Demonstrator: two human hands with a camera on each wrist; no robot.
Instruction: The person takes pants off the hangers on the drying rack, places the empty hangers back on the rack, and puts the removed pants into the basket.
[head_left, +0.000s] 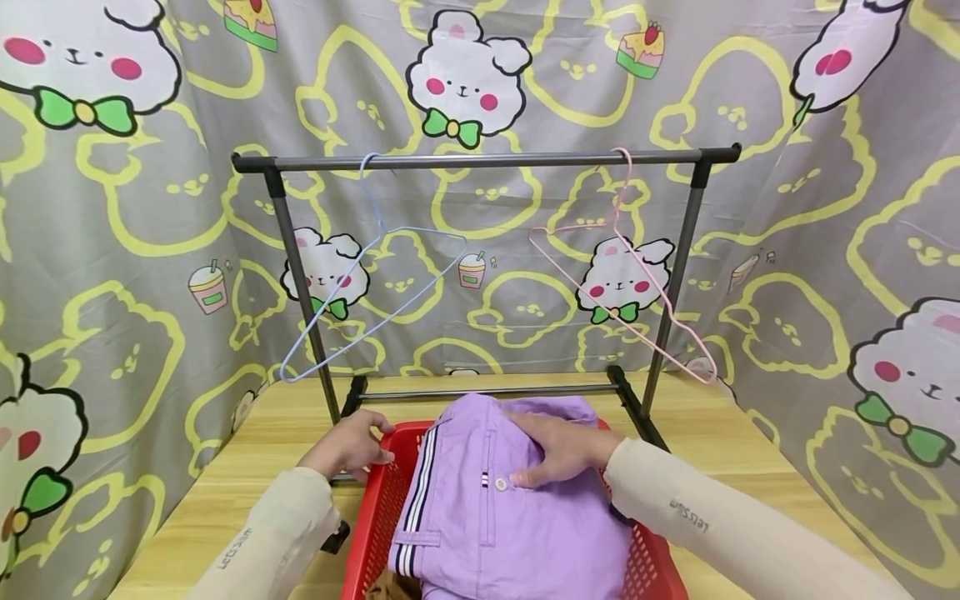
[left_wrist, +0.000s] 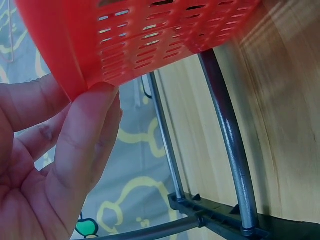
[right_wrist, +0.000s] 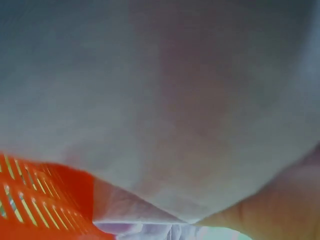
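In the head view, purple pants (head_left: 457,517) with a striped band, a button and a pocket slit lie heaped in a red plastic basket (head_left: 365,525). My left hand (head_left: 352,443) grips the basket's left rim near the far corner; the left wrist view has its thumb and fingers pinching the red edge (left_wrist: 75,75). Across the upper part of the pants rests my right hand (head_left: 562,446), fingers extended and thumb beside the button. Pale, blurred cloth (right_wrist: 165,110) fills most of the right wrist view and hides the right fingertips there.
Behind the basket stands a dark metal rack (head_left: 487,160) on a wooden table (head_left: 247,467). A blue hanger (head_left: 375,242) and a pink hanger (head_left: 622,242) hang from its bar. Brown cloth (head_left: 393,586) shows inside the basket. A patterned curtain (head_left: 487,333) surrounds the table.
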